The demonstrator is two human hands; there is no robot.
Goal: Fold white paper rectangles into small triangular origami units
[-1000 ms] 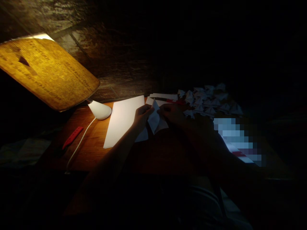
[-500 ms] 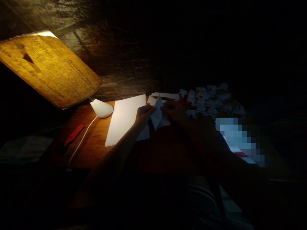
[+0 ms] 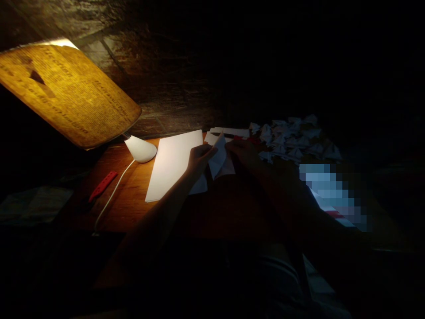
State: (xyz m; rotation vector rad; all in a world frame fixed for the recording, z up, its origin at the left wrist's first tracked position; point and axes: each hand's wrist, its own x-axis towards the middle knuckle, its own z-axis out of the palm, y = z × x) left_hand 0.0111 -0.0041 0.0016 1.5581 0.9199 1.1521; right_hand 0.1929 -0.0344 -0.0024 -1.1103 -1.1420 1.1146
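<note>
A partly folded sheet of white paper (image 3: 219, 160) is held up between my two hands, its pointed tip upward. My left hand (image 3: 199, 156) pinches its left edge, with the thumb lying along the fold. On the other side my right hand (image 3: 244, 153) has its fingers closed at the paper's right edge, though deep shadow hides much of that grip. Beneath my left forearm lies a stack of white paper sheets (image 3: 175, 159). More white sheets (image 3: 229, 132) lie just behind the folded piece.
A lamp with a printed yellow shade (image 3: 73, 95) and white base (image 3: 143, 149) stands at the left, its cord (image 3: 114, 192) crossing the wooden table (image 3: 133, 217). A red power strip (image 3: 103, 185) lies nearby. Several folded paper pieces (image 3: 292, 139) cover the back right, behind a glowing, pixelated screen (image 3: 328, 186).
The folded paper's right flap has shifted slightly, and my right fingers have moved a little along its edge. My left hand keeps its grip. The view has tilted slightly.
</note>
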